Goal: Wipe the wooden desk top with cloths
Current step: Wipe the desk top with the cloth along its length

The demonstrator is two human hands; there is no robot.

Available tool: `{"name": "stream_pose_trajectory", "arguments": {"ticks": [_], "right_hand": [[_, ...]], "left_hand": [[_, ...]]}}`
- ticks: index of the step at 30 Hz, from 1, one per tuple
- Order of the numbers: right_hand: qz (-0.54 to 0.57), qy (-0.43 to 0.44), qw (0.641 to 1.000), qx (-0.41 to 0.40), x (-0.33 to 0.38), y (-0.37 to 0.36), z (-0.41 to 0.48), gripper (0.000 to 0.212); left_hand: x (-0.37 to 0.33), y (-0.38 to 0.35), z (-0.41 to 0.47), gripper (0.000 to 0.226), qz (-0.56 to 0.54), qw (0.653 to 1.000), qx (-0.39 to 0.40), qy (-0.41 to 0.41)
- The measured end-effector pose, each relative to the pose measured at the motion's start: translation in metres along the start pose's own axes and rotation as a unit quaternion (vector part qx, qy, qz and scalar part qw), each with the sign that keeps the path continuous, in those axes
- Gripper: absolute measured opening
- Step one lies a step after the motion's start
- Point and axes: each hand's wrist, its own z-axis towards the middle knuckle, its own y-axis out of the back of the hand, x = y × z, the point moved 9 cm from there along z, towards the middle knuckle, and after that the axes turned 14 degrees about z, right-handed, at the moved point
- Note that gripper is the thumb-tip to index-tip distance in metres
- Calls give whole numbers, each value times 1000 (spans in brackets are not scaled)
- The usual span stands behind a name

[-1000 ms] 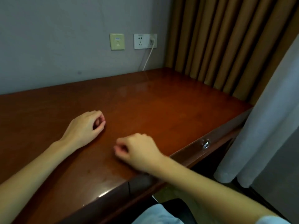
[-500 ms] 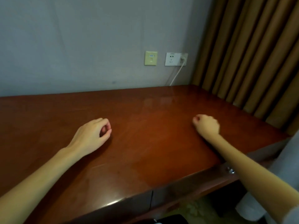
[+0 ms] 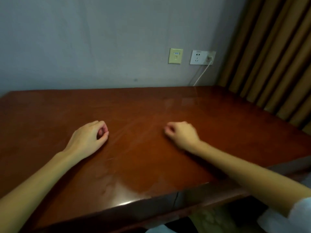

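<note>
Two hands rest on the desk, each grip drawn in with nothing visible inside it.

Left hand: fingers curled, thumb tip meeting the forefinger, heel of the hand down on the wood, left of centre.

Right hand: loose fist, knuckles up, slightly blurred. It sits right of centre, level with the left hand and well apart from it.

No cloth shows in either grip or anywhere on the desk, so where the cloths lie cannot be told from this view.

Assessment: the curled posture is how one would bunch a cloth under the fingers, and the spacing would give each hand one half of the top. Both forearms cross the near edge low, which suits pressing down. With no cloth seen, wiping cannot be confirmed.

Surface: dark red-brown and glossy. Faint pale streaks run between the hands toward the far right, and there is glare at the near edge.

Surroundings: a grey wall stands behind the far edge, carrying a yellowish plate and a white socket. A cable drops from the socket to the far right corner. Brown curtain hangs along the right side. A pale sleeve shows at the near right.

Risk: a pass into the far right corner comes near the cable and should go lightly there.
</note>
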Motion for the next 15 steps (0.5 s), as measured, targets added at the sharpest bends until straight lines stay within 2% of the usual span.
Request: {"name": "stream_pose_trajectory", "arguments": {"ticks": [4, 6, 8, 10, 11, 13, 15], "right_hand": [[-14, -208, 972, -112, -162, 67, 37, 32], [-7, -260, 955, -144, -197, 80, 48, 31], [-10, -274, 949, -157, -189, 73, 67, 32], [-20, -224, 967, -121, -131, 44, 86, 33], [-22, -172, 981, -90, -89, 23, 92, 32], [-9, -34, 999, -3, 13, -27, 80, 29], [32, 130, 986, 98, 115, -68, 36, 24]], "left_hand": [[14, -5, 9, 9, -3, 1000, 10, 10], [22, -7, 16, 10, 0, 1000, 11, 17], [28, -9, 24, 11, -1, 1000, 11, 21], [30, -11, 33, 9, 0, 1000, 10, 24], [31, -12, 38, 9, 2, 1000, 9, 25], [32, -15, 47, 9, 7, 1000, 7, 27], [35, -20, 57, 9, 10, 999, 8, 34]]}}
